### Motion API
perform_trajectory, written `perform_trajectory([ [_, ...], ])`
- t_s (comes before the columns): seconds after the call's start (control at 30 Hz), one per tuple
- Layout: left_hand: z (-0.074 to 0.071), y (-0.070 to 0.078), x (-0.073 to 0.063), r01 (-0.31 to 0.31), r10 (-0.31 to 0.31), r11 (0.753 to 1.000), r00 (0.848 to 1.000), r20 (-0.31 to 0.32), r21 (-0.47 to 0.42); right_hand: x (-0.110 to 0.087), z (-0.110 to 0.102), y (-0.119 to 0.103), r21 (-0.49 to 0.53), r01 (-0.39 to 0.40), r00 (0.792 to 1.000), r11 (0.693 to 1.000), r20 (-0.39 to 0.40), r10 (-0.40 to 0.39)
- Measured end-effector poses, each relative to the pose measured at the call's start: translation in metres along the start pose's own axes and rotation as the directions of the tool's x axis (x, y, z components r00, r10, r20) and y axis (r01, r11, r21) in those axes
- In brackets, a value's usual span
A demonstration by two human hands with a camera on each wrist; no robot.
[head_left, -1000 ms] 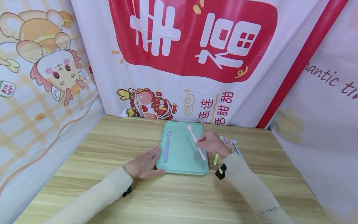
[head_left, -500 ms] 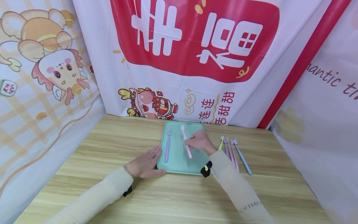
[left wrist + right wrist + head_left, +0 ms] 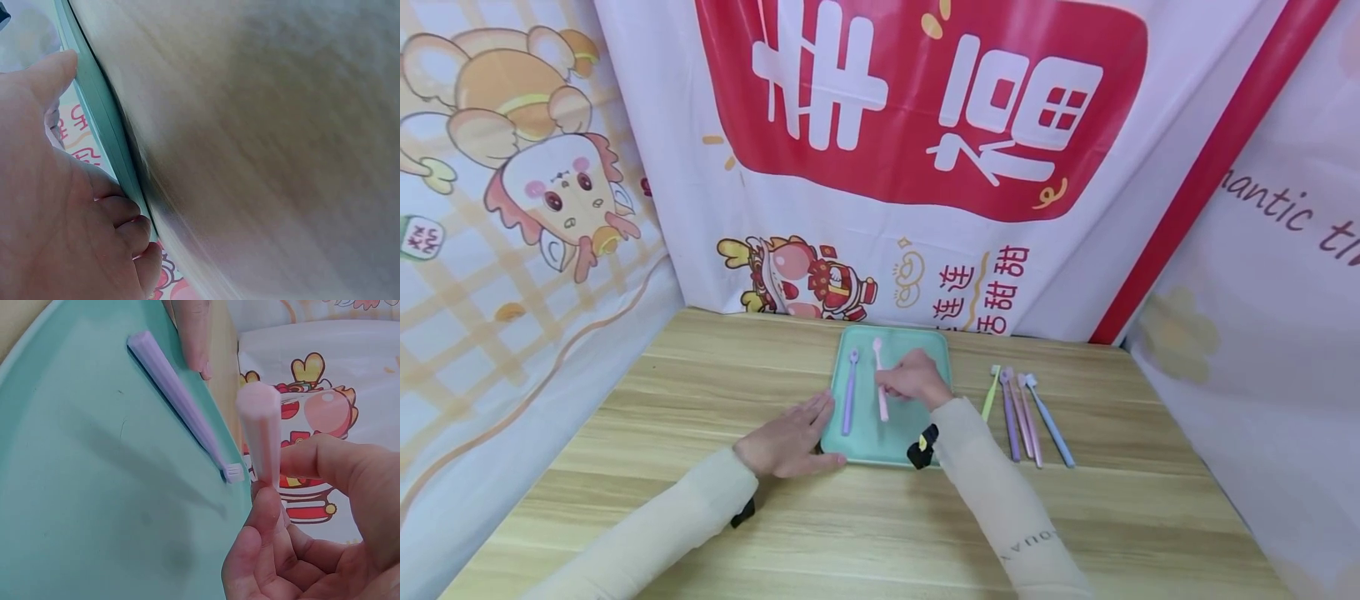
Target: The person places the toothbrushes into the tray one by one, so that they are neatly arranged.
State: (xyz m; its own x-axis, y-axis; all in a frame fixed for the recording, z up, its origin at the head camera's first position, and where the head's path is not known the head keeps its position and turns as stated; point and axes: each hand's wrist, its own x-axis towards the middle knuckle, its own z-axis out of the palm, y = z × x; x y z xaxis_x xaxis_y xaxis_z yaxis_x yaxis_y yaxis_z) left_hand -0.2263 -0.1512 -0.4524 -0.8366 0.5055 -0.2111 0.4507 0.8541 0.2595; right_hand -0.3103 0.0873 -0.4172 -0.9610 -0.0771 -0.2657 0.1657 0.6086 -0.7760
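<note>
My right hand (image 3: 916,377) pinches a pink toothbrush (image 3: 882,392) over the green tray (image 3: 895,446), bristle end toward the back. The right wrist view shows thumb and fingertips on the pink handle (image 3: 261,431), with a shadow on the tray beneath it. A purple toothbrush (image 3: 850,392) lies in the tray's left part, left of the pink one. My left hand (image 3: 790,437) rests with extended fingers along the tray's left edge, its thumb at the front left corner. In the left wrist view that hand (image 3: 69,187) lies against the tray's side wall (image 3: 106,119).
Right of the tray several toothbrushes lie on the wooden table (image 3: 820,533): a yellow-green one (image 3: 991,393) partly behind the right sleeve, a purple one (image 3: 1011,417), a pink one (image 3: 1030,421) and a blue one (image 3: 1051,421). A printed curtain (image 3: 880,183) hangs behind the table.
My right hand has carried the pink toothbrush leftward, from the tray's right side to beside the purple one, and it now points straighter backward. My left hand has stayed at the tray's edge.
</note>
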Motion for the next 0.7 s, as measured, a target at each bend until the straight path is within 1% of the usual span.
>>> perform_trajectory([
  [0.13, 0.002, -0.001, 0.002, -0.001, 0.001, 1.000, 1.000, 0.005, 0.008, 0.004, 0.007, 0.000, 0.018, -0.024, 1.000, 1.000, -0.001, 0.024],
  [0.27, 0.003, -0.002, 0.004, 0.000, 0.000, 1.000, 1.000, 0.006, 0.018, 0.009, 0.013, 0.000, 0.011, -0.054, 0.998, 0.998, -0.016, 0.054],
  [0.43, 0.003, -0.002, 0.004, 0.003, -0.003, 1.000, 1.000, 0.007, 0.027, 0.013, 0.023, -0.001, -0.011, -0.092, 0.995, 0.996, -0.024, 0.092],
  [0.6, 0.003, -0.002, 0.004, -0.001, 0.001, 0.999, 1.000, 0.002, 0.033, 0.018, 0.031, 0.000, -0.049, -0.110, 0.993, 0.993, -0.037, 0.108],
  [0.7, 0.004, -0.002, 0.004, -0.001, 0.001, 0.999, 1.000, -0.002, 0.034, 0.019, 0.034, 0.002, -0.056, -0.111, 0.993, 0.992, -0.039, 0.109],
])
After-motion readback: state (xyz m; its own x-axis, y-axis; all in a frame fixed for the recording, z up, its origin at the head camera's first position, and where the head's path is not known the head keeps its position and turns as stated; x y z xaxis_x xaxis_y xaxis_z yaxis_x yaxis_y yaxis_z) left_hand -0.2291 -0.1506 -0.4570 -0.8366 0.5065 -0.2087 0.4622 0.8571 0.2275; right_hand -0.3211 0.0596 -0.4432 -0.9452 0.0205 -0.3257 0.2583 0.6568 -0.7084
